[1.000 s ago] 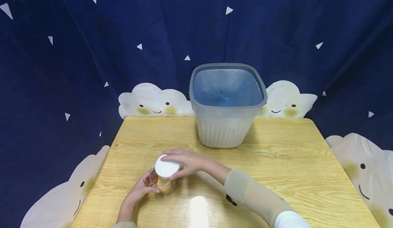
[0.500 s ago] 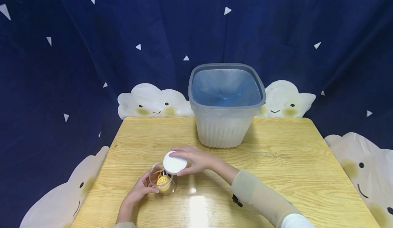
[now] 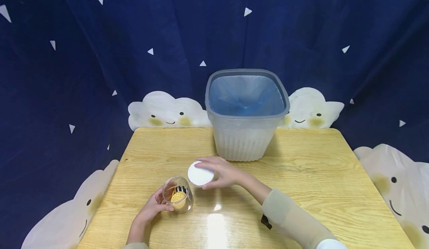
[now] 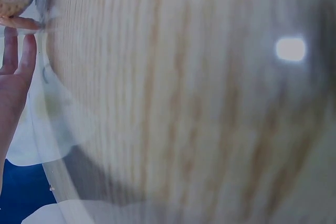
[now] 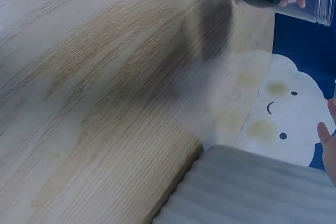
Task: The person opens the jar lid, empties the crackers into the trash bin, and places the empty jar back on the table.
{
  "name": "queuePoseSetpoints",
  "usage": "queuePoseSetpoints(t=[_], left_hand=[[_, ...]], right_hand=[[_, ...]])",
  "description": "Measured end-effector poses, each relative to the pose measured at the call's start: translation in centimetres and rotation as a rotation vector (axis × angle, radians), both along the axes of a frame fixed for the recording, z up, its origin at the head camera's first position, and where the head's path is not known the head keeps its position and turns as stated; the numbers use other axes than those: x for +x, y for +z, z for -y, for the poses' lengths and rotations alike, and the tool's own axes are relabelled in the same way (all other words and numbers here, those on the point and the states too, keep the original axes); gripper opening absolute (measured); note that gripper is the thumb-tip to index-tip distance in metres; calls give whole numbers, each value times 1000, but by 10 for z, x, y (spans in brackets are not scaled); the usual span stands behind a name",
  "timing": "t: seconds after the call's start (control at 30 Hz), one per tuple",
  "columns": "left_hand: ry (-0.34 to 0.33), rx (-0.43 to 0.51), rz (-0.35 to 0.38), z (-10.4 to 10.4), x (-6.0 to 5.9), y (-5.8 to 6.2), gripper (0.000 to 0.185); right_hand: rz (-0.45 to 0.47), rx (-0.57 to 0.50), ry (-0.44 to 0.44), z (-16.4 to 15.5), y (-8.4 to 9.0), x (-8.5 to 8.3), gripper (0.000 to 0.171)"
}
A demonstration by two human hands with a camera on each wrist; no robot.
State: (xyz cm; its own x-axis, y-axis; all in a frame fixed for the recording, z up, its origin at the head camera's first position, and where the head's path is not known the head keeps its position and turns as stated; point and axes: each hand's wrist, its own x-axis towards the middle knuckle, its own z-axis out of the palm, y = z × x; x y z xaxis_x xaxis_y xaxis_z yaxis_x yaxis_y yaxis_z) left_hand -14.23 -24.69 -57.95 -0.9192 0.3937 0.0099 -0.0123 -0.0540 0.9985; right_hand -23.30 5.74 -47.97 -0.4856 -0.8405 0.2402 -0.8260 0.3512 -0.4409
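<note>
1. The white lid (image 3: 200,175) has come off the clear jar (image 3: 178,194) and moved right, toward the bin (image 3: 247,117).
2. The right hand (image 3: 221,172) pinches the lid above the tabletop (image 3: 301,182).
3. The left hand (image 3: 152,207) grips the open jar, which stands on the tabletop.

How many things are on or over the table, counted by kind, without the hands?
Jar: 1
Lid: 1
Bin: 1
Cookie in the jar: at least 1 shows
Total: 4
</note>
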Motion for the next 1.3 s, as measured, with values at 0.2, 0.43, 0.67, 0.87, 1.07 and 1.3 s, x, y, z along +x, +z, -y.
queuePoseSetpoints(t=[0.2, 0.43, 0.67, 0.87, 1.07, 1.3], left_hand=[[-8, 5, -5, 0, 0, 0, 79], [-10, -1, 1, 1, 0, 0, 79], [-11, 3, -15, 1, 0, -2, 79], [-12, 8, -19, 1, 0, -3, 80], [-17, 10, -16, 0, 0, -3, 80], [-7, -3, 1, 0, 1, -1, 81]], right_hand=[[10, -18, -40, -15, 0, 0, 71], [-2, -68, -76, -33, -1, 1, 70], [9, -116, -115, -51, -4, 4, 70], [1, -162, -145, -62, -7, 7, 70], [-2, -190, -192, -74, -9, 12, 70], [24, -220, -252, -90, -11, 19, 69]])
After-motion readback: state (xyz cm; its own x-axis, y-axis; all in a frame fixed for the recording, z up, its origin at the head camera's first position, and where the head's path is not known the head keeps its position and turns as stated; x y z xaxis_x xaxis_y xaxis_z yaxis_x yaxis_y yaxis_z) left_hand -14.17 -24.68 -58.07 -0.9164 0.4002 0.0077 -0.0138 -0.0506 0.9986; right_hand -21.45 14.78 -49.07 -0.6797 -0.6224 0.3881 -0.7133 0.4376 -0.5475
